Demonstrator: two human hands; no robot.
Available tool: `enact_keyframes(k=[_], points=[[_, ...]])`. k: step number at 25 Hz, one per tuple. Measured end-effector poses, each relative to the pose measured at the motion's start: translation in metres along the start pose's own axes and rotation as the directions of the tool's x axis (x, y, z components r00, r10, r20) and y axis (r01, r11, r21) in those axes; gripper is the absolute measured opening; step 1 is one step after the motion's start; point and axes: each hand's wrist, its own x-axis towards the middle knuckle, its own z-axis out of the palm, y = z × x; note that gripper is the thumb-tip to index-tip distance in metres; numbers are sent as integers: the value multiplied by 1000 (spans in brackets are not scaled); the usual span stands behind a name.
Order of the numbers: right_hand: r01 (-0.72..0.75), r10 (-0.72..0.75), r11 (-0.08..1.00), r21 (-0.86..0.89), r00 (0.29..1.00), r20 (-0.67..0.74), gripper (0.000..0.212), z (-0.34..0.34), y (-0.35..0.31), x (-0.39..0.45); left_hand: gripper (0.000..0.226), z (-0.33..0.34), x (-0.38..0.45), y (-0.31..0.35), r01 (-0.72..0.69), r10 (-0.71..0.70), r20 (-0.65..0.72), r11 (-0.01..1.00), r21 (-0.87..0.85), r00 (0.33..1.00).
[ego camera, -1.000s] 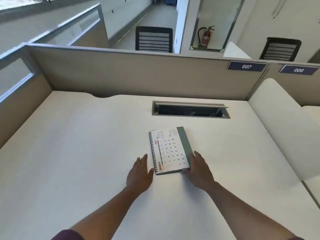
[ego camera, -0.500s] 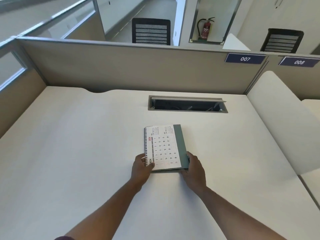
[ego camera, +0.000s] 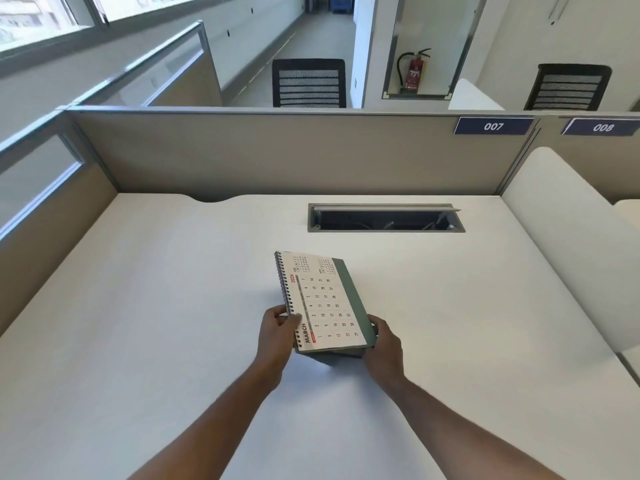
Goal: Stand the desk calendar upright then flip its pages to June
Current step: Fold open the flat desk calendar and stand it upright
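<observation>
- Desk (ego camera: 173, 306): wide, pale, bare apart from the calendar; a partition stands along its far side, with a cable slot (ego camera: 386, 220) in the top behind the calendar.
- Calendar (ego camera: 320, 301): at mid-desk, near the front, held at its near end by both hands. It is folded flat, not standing. The near end looks lifted, judging by the dark shadow under it; whether the far end touches the desk cannot be told.
- Page on top reads MARCH, spiral binding along the left edge, green backing showing along the right edge.
- Progress, as a judgement: early. The calendar is picked up but not opened into its stand, and no page is turned. Left to do: stand it upright, then flip three pages, March to June.
- Left hand (ego camera: 277, 336): closed on the near left corner at the binding, thumb on top of the page.
- Right hand (ego camera: 384, 348): closed on the near right corner, fingers curled under the green backing.
- Hidden or unclear: the underside and the fold of the stand are out of sight; fingertips below the calendar cannot be seen; small print at the top of the page is unreadable.
</observation>
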Motion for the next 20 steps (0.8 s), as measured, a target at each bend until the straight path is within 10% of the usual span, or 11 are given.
enact_keyframes(k=[9,14,20], points=[[-10,5,1000,22,975,221,39,39,-14,-25,22,-38,22,26,-77,77,40,997,2,996],[147,-41,947,-286,938,345,26,48,-26,-28,67,-64,54,51,-116,114,70,993,19,991],[111,-4,866,-488,977,215,64,55,-14,-30,50,-93,70,57,-222,183,167,940,260,969]])
